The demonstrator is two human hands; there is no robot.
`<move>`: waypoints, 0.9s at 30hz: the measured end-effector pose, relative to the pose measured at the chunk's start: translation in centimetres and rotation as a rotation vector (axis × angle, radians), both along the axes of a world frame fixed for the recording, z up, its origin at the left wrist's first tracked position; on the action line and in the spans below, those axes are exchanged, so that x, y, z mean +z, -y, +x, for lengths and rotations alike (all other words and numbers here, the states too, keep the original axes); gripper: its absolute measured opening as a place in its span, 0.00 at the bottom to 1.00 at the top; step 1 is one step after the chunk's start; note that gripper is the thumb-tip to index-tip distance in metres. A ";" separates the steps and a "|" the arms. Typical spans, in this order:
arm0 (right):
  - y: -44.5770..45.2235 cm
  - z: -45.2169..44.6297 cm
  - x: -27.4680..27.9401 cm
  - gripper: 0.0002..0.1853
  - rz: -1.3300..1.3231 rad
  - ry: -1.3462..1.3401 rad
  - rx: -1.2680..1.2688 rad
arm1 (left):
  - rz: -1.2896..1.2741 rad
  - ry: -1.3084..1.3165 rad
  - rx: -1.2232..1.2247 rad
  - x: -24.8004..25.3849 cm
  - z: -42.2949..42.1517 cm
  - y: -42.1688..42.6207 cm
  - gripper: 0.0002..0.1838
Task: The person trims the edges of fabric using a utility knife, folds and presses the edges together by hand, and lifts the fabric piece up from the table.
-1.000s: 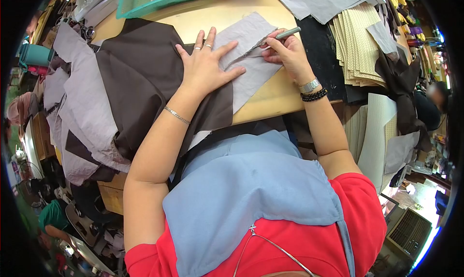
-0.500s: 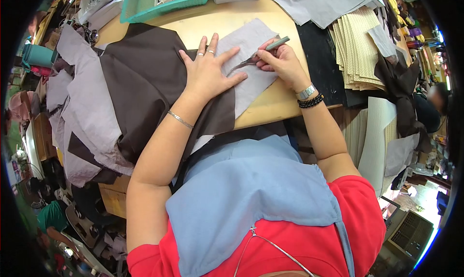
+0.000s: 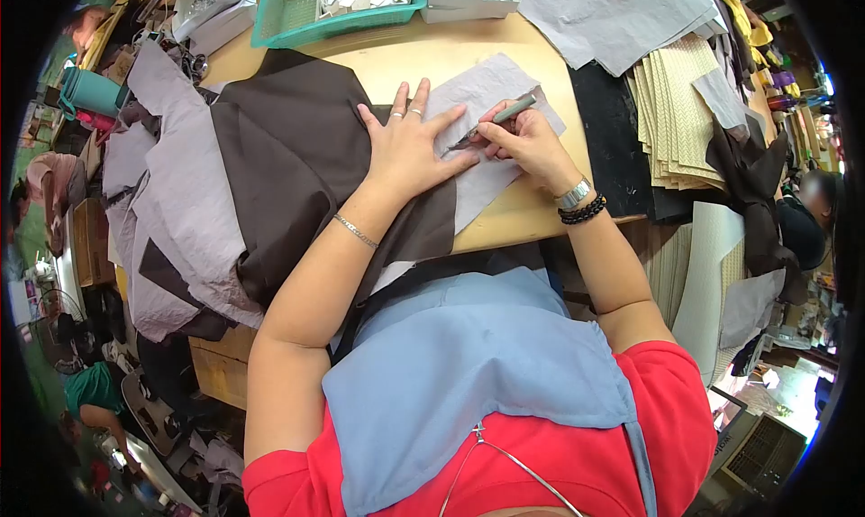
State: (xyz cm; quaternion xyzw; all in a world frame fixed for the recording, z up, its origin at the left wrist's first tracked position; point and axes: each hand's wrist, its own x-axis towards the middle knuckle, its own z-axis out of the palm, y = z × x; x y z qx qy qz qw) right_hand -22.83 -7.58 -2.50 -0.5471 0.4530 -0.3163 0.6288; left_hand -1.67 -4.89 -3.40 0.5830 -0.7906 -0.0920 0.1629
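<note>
My left hand (image 3: 410, 147) lies spread, palm down, across the edge where a dark brown sheet (image 3: 279, 129) meets a thin grey piece (image 3: 491, 80) on the table. In my right hand (image 3: 527, 143) is a slim tool with a grey-green handle (image 3: 515, 109), pinched between thumb and fingers. Its dark tip points down-left at the grey piece, close to my left thumb and index finger. The exact shape of the tip is hard to make out. Part of the grey piece is lifted beside my right fingers.
A teal basket (image 3: 347, 28) of small white pieces and a box (image 3: 468, 5) stand at the table's back edge. Grey sheets (image 3: 622, 17) and a cream textured stack (image 3: 676, 111) are at the right. A teal container (image 3: 93, 91) is at the far left. Other people appear at both sides.
The view has shifted, so the table contents sit lower and further right. The tool has moved toward my left hand since the earliest frame, and more of the basket and box shows.
</note>
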 end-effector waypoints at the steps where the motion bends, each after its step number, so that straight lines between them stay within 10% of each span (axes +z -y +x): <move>1: 0.1 0.0 0.2 0.07 -0.005 -0.018 -0.002 | -0.005 0.022 0.000 0.3 0.2 -0.3 0.38; 15: -1.2 1.3 1.6 0.12 0.304 0.300 0.038 | 0.027 0.013 0.004 0.8 1.6 -2.1 0.38; 27: -1.7 1.3 -1.4 0.07 -0.052 0.143 -0.092 | 0.025 0.035 0.023 0.7 2.5 -3.4 0.40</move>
